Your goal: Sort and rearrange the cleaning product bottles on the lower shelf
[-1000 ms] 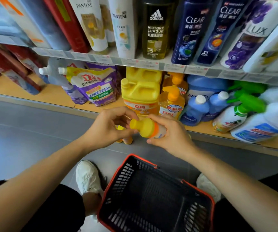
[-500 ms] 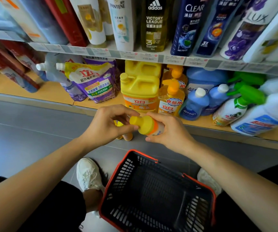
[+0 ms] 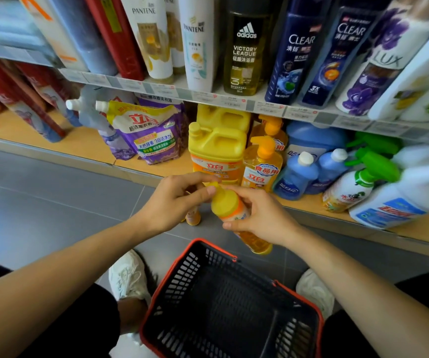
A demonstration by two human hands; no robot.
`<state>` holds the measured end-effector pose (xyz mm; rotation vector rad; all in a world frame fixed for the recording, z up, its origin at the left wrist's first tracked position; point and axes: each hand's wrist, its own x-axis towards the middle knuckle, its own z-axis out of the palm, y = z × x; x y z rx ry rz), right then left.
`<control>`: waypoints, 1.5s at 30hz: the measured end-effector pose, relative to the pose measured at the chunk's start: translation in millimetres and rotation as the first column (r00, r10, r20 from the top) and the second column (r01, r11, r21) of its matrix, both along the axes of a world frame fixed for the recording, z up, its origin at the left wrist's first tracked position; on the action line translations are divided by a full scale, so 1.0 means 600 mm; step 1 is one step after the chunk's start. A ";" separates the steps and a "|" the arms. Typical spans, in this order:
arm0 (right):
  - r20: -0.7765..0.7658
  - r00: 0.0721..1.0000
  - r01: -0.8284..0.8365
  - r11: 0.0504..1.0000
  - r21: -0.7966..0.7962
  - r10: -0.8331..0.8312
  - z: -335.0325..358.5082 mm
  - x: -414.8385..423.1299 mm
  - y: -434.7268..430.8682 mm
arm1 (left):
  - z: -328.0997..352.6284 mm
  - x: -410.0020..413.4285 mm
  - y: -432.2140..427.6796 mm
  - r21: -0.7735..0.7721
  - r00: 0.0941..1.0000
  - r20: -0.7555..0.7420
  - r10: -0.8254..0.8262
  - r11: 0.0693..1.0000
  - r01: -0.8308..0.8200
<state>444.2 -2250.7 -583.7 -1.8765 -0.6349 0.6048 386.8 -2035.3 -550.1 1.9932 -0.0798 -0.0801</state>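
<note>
Whereas a second ago the small yellow-capped bottle (image 3: 227, 204) lay almost level between the hands, it is now tipped, with its cap raised toward the yellow jug (image 3: 218, 148) on the lower shelf (image 3: 84, 143) and its amber base dropped away from the jug, so more of its body shows. I read that as checking or tightening the cap before it goes back, not yet a placement. The bottle hangs in the air just in front of and below the jug, off the shelf. The right hand (image 3: 262, 218) wraps the label band, fingers curled over the top, thumb beneath. The left hand (image 3: 166, 205), before the jug's left edge, pinches the nozzle between thumb and forefinger. A second small bottle (image 3: 192, 217) shows under that hand, farther from the jug. Whether the hand's lower fingers hold it or it stands on the floor, I cannot tell.
</note>
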 end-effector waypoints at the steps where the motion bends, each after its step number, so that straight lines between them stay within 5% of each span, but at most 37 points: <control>1: -0.014 1.000 0.015 1.000 0.010 -0.015 0.001 0.001 -0.001 | -0.001 0.000 -0.001 -0.053 1.000 -0.015 0.025 0.998 -0.026; 7: -0.131 0.975 0.193 0.977 0.093 -0.180 0.008 0.018 -0.017 | -0.034 0.001 0.009 0.005 0.982 -0.157 0.108 0.994 -0.108; 14: -0.399 0.870 0.421 0.860 0.290 -0.291 0.039 0.025 -0.015 | -0.073 -0.027 -0.004 -0.009 0.885 -0.435 -0.166 0.984 0.180; 21: -0.579 0.708 0.609 0.764 0.212 -0.404 0.057 0.035 -0.020 | -0.081 -0.031 -0.015 -0.256 0.926 -0.357 -0.121 0.966 0.027; 26: -0.443 0.686 0.574 0.803 -0.160 -0.578 0.049 0.037 -0.032 | -0.057 -0.008 -0.002 -0.394 0.930 -0.333 0.156 0.873 -0.287; 29: 0.025 0.845 0.526 0.823 -0.215 -0.534 0.027 0.023 -0.028 | -0.027 0.012 0.018 -0.354 0.950 -0.217 0.225 0.889 -0.291; 32: 0.381 0.876 0.397 0.891 -0.220 -0.297 0.021 0.014 -0.014 | -0.004 0.016 0.020 -0.144 0.984 -0.047 0.170 0.974 -0.176; 37: 0.185 0.982 0.070 0.984 -0.167 -0.039 0.011 0.005 0.004 | 0.005 0.009 -0.002 -0.101 0.996 0.012 0.088 0.991 -0.087; 40: 0.077 0.996 0.039 0.997 -0.061 -0.034 0.009 0.005 0.004 | -0.003 0.010 -0.003 -0.120 0.998 -0.001 0.059 0.991 -0.059; 45: 0.103 0.994 0.054 0.996 -0.065 -0.047 0.002 0.001 0.001 | -0.002 0.012 -0.005 -0.266 0.980 -0.165 0.108 0.952 -0.150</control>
